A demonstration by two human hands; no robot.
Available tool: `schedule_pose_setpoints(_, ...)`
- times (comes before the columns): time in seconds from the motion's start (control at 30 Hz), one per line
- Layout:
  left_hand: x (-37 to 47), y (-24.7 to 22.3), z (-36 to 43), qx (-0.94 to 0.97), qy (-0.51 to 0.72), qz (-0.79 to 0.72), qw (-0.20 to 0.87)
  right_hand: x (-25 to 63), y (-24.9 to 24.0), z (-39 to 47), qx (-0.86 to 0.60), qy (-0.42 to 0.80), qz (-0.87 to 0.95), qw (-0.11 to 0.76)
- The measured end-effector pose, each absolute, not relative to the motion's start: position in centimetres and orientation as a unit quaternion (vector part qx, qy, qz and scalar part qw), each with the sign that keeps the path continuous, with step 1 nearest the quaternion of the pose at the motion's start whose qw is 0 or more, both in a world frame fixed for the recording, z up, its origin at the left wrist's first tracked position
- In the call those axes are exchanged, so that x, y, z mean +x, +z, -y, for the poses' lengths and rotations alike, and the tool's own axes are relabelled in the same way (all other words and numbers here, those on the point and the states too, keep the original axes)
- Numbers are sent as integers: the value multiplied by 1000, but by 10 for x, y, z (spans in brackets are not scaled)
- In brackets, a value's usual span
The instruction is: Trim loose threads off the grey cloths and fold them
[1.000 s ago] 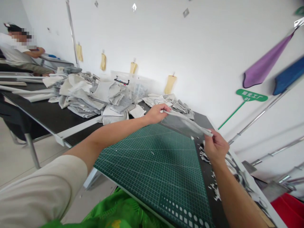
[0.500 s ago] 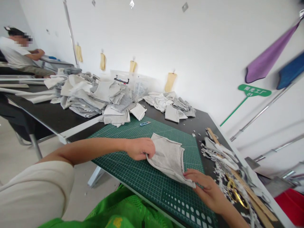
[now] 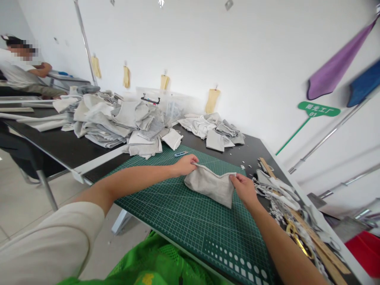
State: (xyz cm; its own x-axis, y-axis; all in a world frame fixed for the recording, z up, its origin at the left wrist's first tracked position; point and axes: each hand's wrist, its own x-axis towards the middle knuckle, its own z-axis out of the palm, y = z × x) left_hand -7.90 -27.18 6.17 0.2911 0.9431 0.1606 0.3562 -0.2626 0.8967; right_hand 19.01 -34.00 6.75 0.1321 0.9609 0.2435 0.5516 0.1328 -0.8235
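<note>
A light grey piece of fabric point(image 3: 210, 185), folded over, is held up at its far edge above the green cutting mat point(image 3: 166, 209). My left hand point(image 3: 187, 164) pinches its far left corner, while my right hand point(image 3: 243, 188) grips the far right corner. Between the two hands the top edge sags a little, and the lower edge hangs at or near the mat; whether it touches I cannot tell. Beyond my left hand a small light-blue thread snipper or cutter point(image 3: 181, 154) lies on the mat.
Heaped grey and white cloth pieces point(image 3: 109, 114) cover the table's left back. A smaller cloth pile point(image 3: 215, 140) lies behind the mat. On the right are scraps, a wooden ruler point(image 3: 320, 247) and gold-handled scissors point(image 3: 297, 237). A person point(image 3: 20, 71) sits far left.
Both hands have moved away from me to the fabric's far corners. The fabric, spread flatter before, is now folded with its far edge raised.
</note>
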Motion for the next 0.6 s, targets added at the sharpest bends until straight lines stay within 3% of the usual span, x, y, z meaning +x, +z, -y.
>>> schedule_pose_setpoints(0.23, -64, 41, 217, 652, 350, -569, 359, 208, 39, 287, -686, 177, 567, 421)
schedule_pose_setpoints(0.6, -60, 37, 213, 666, 312, -617, 279, 208, 27, 267, -741, 87, 578, 330)
